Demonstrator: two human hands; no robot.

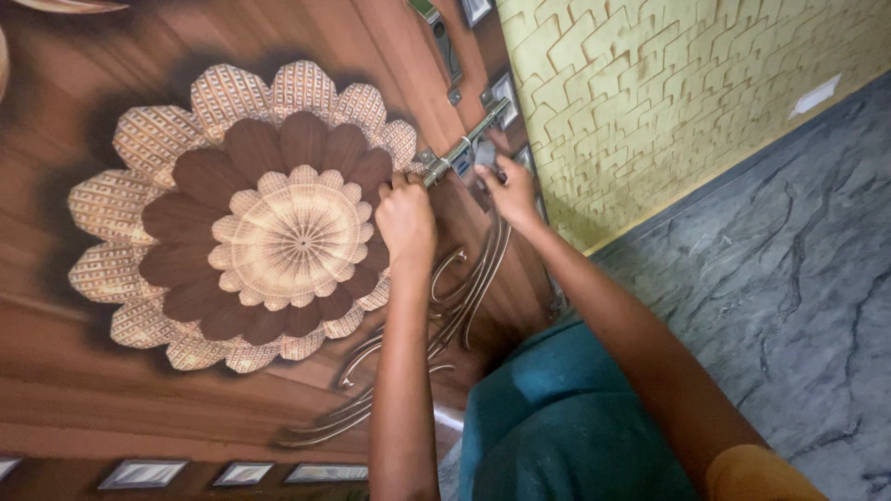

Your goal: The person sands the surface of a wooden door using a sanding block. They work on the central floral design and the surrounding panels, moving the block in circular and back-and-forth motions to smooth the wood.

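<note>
Fingers of the left hand are closed on the bolt at upper centre of the door; right hand grips the padlock.

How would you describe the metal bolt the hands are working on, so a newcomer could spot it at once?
Start from the big flower pattern on the brown door and go toward the yellow wall. At the door's edge, between the left hand and right hand, sits the sliding bolt, the only long silver bar there.
</note>
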